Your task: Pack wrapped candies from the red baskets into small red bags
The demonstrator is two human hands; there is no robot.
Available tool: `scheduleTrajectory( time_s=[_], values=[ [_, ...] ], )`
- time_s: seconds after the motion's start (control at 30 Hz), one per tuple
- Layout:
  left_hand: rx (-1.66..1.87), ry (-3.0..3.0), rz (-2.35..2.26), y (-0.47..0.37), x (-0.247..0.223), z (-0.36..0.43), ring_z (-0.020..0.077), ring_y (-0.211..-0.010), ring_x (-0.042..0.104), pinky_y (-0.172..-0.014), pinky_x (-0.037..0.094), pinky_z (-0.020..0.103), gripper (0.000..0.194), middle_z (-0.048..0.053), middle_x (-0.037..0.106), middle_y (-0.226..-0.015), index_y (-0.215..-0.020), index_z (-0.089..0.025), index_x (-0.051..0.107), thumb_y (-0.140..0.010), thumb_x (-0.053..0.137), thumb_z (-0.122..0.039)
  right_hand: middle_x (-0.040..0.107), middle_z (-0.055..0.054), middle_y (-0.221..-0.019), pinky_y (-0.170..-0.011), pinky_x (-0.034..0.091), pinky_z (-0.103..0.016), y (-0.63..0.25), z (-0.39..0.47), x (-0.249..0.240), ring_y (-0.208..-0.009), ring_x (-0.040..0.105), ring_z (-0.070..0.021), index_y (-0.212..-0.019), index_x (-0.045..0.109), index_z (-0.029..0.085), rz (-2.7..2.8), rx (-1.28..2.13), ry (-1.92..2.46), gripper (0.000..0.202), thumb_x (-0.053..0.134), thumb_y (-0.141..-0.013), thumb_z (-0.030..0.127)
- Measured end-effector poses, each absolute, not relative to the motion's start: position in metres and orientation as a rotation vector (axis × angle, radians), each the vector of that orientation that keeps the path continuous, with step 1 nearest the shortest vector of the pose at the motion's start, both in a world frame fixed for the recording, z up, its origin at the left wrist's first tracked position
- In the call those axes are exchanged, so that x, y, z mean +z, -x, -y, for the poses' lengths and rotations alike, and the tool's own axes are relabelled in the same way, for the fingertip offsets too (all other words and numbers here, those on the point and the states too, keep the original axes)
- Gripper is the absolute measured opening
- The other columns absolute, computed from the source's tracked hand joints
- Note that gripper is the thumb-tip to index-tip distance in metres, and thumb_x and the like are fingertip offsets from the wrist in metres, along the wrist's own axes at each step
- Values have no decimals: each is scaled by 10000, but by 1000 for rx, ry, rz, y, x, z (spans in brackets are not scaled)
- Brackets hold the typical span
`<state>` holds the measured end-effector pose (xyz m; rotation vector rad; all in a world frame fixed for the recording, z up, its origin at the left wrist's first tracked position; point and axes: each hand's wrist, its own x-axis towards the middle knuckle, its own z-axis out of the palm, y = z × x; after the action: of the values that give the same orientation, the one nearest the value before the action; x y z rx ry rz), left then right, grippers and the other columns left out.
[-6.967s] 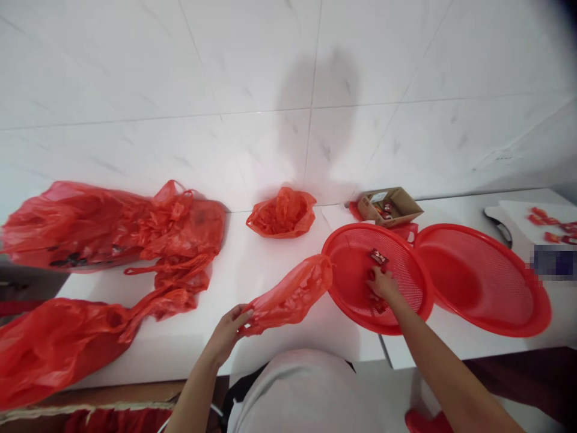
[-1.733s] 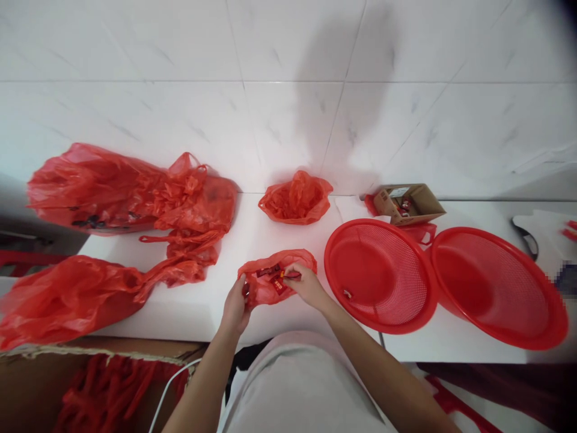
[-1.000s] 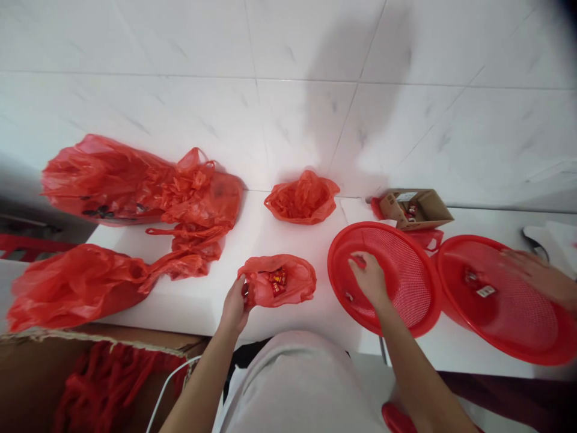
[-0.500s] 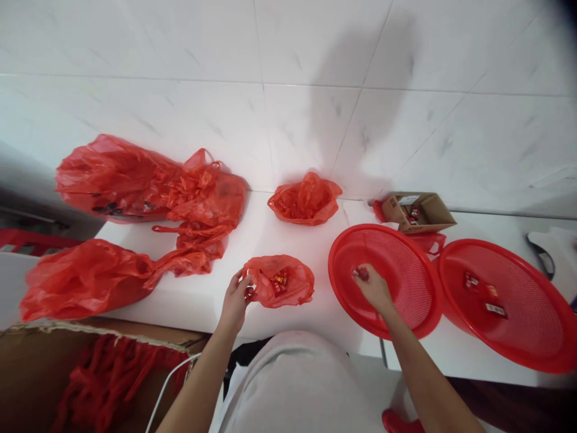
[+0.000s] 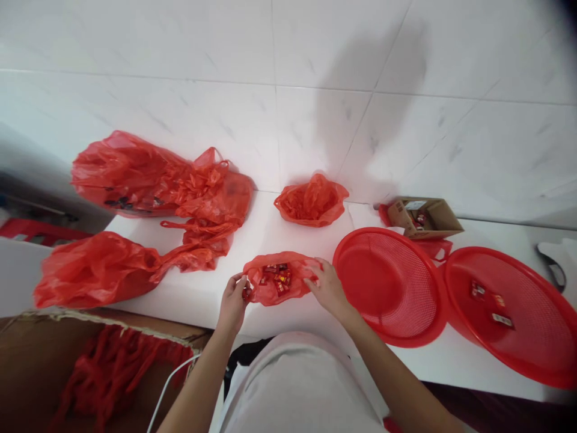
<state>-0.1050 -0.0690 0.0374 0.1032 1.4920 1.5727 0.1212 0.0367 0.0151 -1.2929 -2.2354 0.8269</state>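
Observation:
A red plastic bag (image 5: 270,297) lies open on the white table in front of my body, with several small red packets (image 5: 282,278) inside. My left hand (image 5: 235,297) is closed on its left edge, and small reddish items show at the fingers. At the right edge, my right hand (image 5: 325,285) pinches the bag's rim. Just right of that hand stands a red mesh basket (image 5: 376,276) with nothing visible in it.
A second red basket (image 5: 532,313) holds a few packets at the right. Behind are a small cardboard box (image 5: 426,218) and another red bag (image 5: 312,201). Red bags (image 5: 130,174) pile up at the left, above a large carton (image 5: 27,361) of red material.
My right hand has moved left from the mesh basket to the bag's right edge. More packets lie in the bag, and the small item in the basket is gone. The view has shifted slightly.

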Motion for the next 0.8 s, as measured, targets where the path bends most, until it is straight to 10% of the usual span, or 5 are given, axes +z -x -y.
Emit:
scheduleTrajectory(
  time_s=[0.27, 0.53, 0.8],
  values=[
    [1442, -202, -1676, 126, 28, 89, 105, -695, 608, -674, 517, 215, 529, 5, 657, -762, -973, -147, 668, -530, 871, -353, 213, -106, -1567, -1078, 327, -558, -133, -11, 3, -1404, 233, -379, -1105, 665, 183, 2560, 631, 1242, 338, 561, -792, 108],
    [1368, -510, -1829, 159, 77, 97, 69, -523, 458, -506, 410, 153, 379, -42, 510, -562, -632, -157, 593, -644, 784, -484, 622, -85, -1231, -932, 476, -441, -138, -40, 80, -1139, 562, -246, -900, 607, 220, 2136, 767, 1218, 146, 470, -875, 180],
    [1370, -661, -1869, 151, 119, 86, 87, -545, 453, -533, 391, 187, 359, -43, 521, -603, -705, -164, 577, -719, 704, -499, 677, -38, -875, -735, 517, -337, -127, -30, 147, -824, 643, -189, -889, 599, 221, 1813, 1077, 1120, 94, 533, -882, 288]
  ],
)
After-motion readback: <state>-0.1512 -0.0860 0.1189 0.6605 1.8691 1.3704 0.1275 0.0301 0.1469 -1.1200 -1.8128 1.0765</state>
